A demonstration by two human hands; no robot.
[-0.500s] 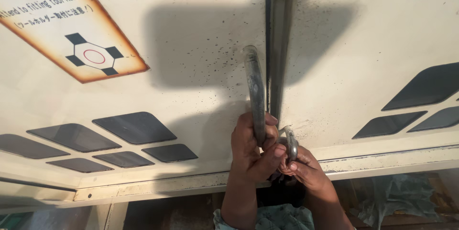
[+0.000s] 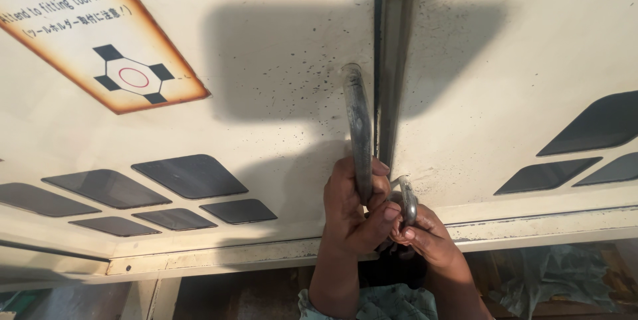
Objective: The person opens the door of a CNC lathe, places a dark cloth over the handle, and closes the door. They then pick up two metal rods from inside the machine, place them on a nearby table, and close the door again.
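A curved metal door handle (image 2: pixel 357 127) stands on the left cream panel (image 2: pixel 279 61) of a machine enclosure, just beside the dark vertical seam (image 2: pixel 391 61) where the two doors meet. The left hand (image 2: pixel 352 210) wraps its fingers around the lower end of this handle, closed tight on the bar, with the thumb lying across toward the seam. A second, shorter metal handle (image 2: pixel 407 200) sits just across the seam on the right cream panel (image 2: pixel 505 94), and the right hand (image 2: pixel 428 237) is curled about its lower part, fingers pressed together on it; how far they go round is hidden by the left thumb. The two hands touch each other at the bottom of the seam. Both panels are speckled with small dark flecks near the handles, and a broad shadow falls over the upper middle. Dark grey diamond-shaped patches (image 2: pixel 189 177) mark the lower left panel, and similar ones (image 2: pixel 591 127) lie at the right edge. An orange-bordered label (image 2: pixel 100 34) with an octagon drawing sits at the upper left. A pale metal ledge (image 2: pixel 219 257) runs below the doors.
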